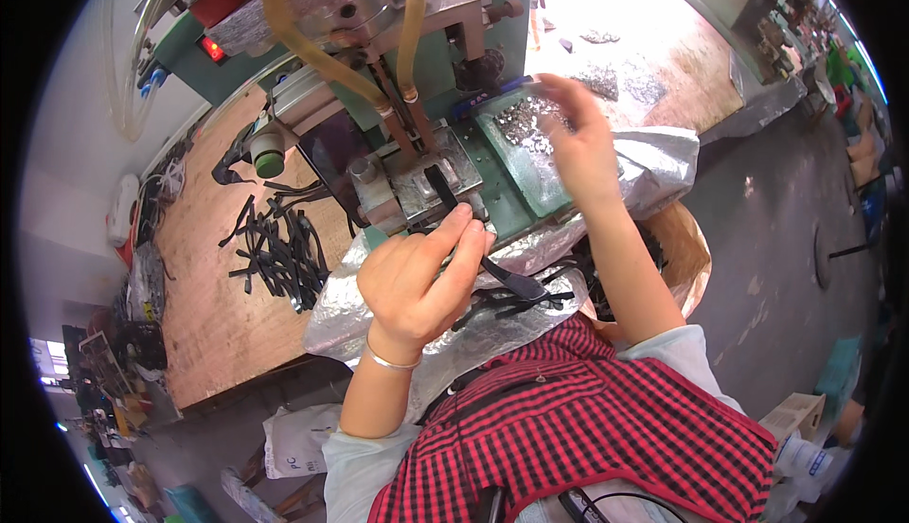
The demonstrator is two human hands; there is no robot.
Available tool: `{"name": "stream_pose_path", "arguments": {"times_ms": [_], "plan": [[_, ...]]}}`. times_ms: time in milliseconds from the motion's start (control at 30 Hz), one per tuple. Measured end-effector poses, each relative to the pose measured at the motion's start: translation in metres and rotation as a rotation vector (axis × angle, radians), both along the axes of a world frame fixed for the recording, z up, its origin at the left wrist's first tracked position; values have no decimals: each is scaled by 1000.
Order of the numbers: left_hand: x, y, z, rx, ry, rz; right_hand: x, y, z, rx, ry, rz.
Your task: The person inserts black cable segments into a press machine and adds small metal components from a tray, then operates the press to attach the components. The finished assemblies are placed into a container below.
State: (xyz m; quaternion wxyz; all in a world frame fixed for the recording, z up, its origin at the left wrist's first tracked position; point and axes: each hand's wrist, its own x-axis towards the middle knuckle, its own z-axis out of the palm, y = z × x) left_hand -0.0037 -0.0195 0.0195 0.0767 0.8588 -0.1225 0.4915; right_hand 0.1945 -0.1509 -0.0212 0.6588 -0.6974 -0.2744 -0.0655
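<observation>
My left hand (412,282) is closed, thumb and forefinger pinching a black strap (512,281). The strap's upper end lies on the metal block (414,185) of a bench press, below its upright jaws (407,125). Its other end trails down over silvery sheeting toward my lap. Over a green tray (530,187) at the press's right, my right hand (587,149) hovers with thumb and forefinger apart, slightly blurred. Small shiny metal pieces (526,125) are heaped in the tray by those fingertips. I see nothing held in that hand.
Several black straps (279,253) lie piled on the wooden bench (208,334) at left. More straps rest on silvery sheeting (350,291) near my lap. A brown paper-lined container (689,248) stands below my right forearm. Yellowish hoses (407,31) and a green-capped cylinder (268,159) flank the press.
</observation>
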Motion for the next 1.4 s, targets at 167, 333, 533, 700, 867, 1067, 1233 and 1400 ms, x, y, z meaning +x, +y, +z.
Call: {"name": "stream_pose_path", "arguments": {"times_ms": [167,333,533,700,867,1067,1233,1400], "plan": [[3,4,-13,-17,4,-37,17,-38,-43,-208,35,-180],[9,6,-21,-17,-75,-29,6,-46,-53,-584,-277,-250],[-12,-8,-25,-242,53,2,3,-17,-51,-825,-294,-376],[-82,-7,-43,-212,152,200,0,-28,-58,-680,-355,-326],[-107,67,-18,-395,68,646,-3,-44,-58,-322,19,-209],[-77,165,-98,-152,595,1156,-7,-22,-49,-197,103,-129],[-41,187,-131,-63,739,1299,-12,-57,-53,-328,-93,-268],[-43,200,-112,-418,626,935,-20,-105,-62,-274,-112,-369]]}}
